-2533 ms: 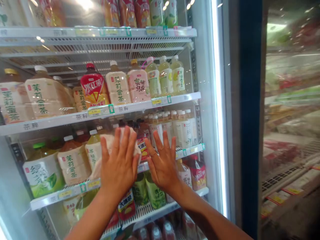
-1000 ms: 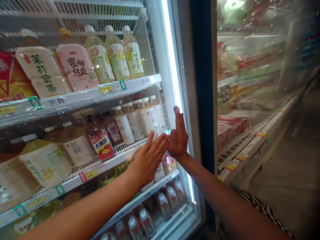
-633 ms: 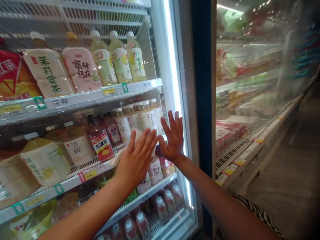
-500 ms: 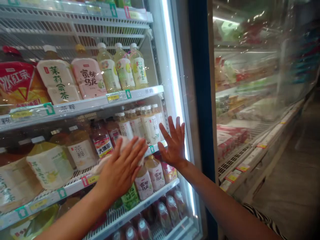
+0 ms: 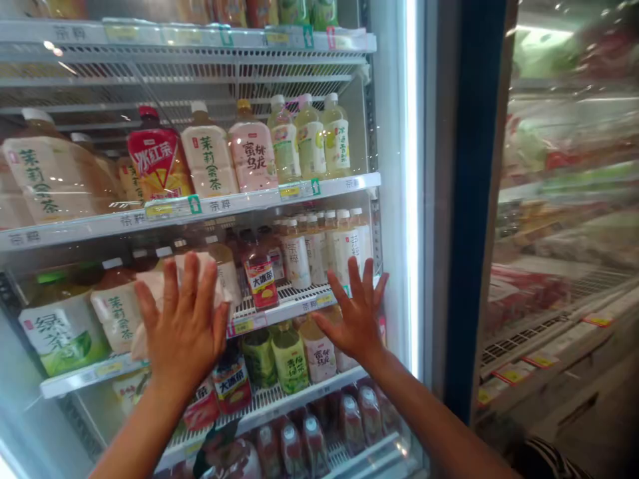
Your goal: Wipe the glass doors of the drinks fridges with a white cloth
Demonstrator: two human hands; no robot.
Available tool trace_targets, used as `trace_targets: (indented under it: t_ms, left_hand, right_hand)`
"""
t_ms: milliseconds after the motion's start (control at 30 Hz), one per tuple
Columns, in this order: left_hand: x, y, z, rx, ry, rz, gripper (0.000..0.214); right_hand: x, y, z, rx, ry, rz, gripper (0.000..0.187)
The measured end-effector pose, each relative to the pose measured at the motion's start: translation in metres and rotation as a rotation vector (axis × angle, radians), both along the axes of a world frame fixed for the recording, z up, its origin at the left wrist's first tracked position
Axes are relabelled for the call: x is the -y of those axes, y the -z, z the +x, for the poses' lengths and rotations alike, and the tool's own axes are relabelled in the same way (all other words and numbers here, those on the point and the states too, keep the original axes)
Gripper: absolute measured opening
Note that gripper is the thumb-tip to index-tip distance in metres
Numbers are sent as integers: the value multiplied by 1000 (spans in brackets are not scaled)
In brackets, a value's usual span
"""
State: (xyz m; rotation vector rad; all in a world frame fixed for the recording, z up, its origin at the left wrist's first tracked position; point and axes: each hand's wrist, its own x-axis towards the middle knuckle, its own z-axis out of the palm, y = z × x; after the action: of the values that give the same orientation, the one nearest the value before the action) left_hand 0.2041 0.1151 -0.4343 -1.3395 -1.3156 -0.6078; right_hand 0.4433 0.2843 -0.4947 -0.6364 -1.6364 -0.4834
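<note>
A glass cooler door (image 5: 54, 48) with light reflections is in front of me in the head view. My left hand (image 5: 184, 326) lies flat against it with fingers spread, over a pale pinkish-white cloth (image 5: 154, 285). The cloth is pressed between that palm and the glass, and its edges show around the fingers. To the right, my right hand (image 5: 357, 319) is open, fingers spread towards the glass, and holds nothing. Whether its palm touches the glass cannot be made out. Behind the glass, near the hands, stand a dark-red tea bottle (image 5: 261, 276) and a white-labelled bottle (image 5: 298, 256).
Shelves (image 5: 319, 188) of bottled drinks fill the cooler behind the glass. A bright light strip (image 5: 412, 199) and a dark blue post (image 5: 452, 199) run down its right side. Further right is another chilled case (image 5: 529, 293) with packaged goods, partly blurred.
My left hand and the cloth have moved left across the glass. The view has shifted left, showing more of the cooler. My right hand stays spread, now lower on the glass.
</note>
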Motion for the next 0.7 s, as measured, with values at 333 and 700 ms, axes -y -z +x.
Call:
trace_targets:
  t_ms: [333,700]
  left_hand:
    - [40,45,-57,210,-57,100,80]
    - [59,94,-73,297,-68,126,77]
  right_hand:
    - [42,17,-62,-133,-28,-48,88]
    - [91,14,-116,-100,-50,-99,91]
